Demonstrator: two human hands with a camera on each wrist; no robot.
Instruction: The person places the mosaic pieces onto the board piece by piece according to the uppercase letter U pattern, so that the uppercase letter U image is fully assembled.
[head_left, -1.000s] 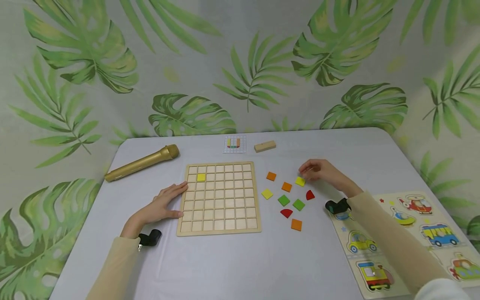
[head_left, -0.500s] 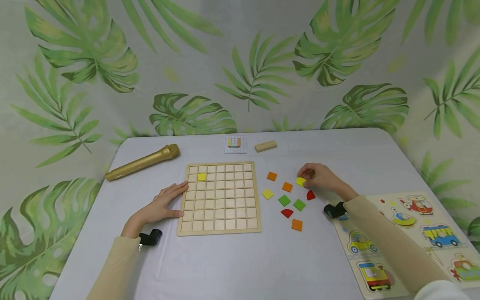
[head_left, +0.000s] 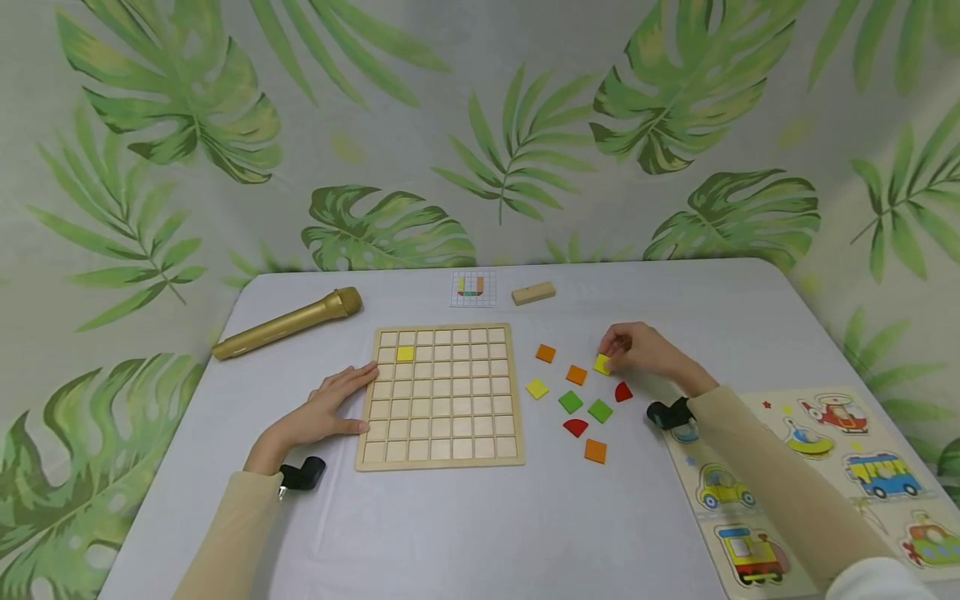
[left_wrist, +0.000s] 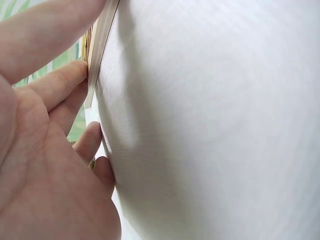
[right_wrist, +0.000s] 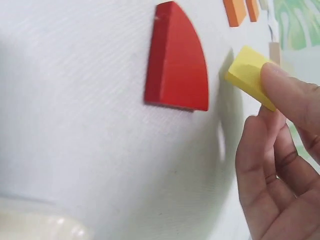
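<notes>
Between thumb and fingers, my right hand (head_left: 643,350) pinches a yellow square tile (right_wrist: 248,70), which looks tilted just off the cloth in the right wrist view. A red quarter-circle tile (right_wrist: 182,65) lies close beside that hand. My left hand (head_left: 321,413) rests at the left edge of the wooden grid board (head_left: 442,465), its fingers extended and touching the rim. One yellow tile (head_left: 405,353) sits in a cell of the board's second row. In the left wrist view the fingers (left_wrist: 65,82) meet the board's side.
Orange (head_left: 596,451), green (head_left: 571,402), red (head_left: 576,427) and yellow tiles (head_left: 537,389) lie right of the board. Behind it are a pattern card (head_left: 473,289) and a wooden block (head_left: 533,292). A gold microphone (head_left: 288,323) lies at left, a vehicle puzzle board (head_left: 813,483) under the right forearm.
My right hand has come down to the far yellow tile and taken it between thumb and fingers. The left hand stays at the board's edge.
</notes>
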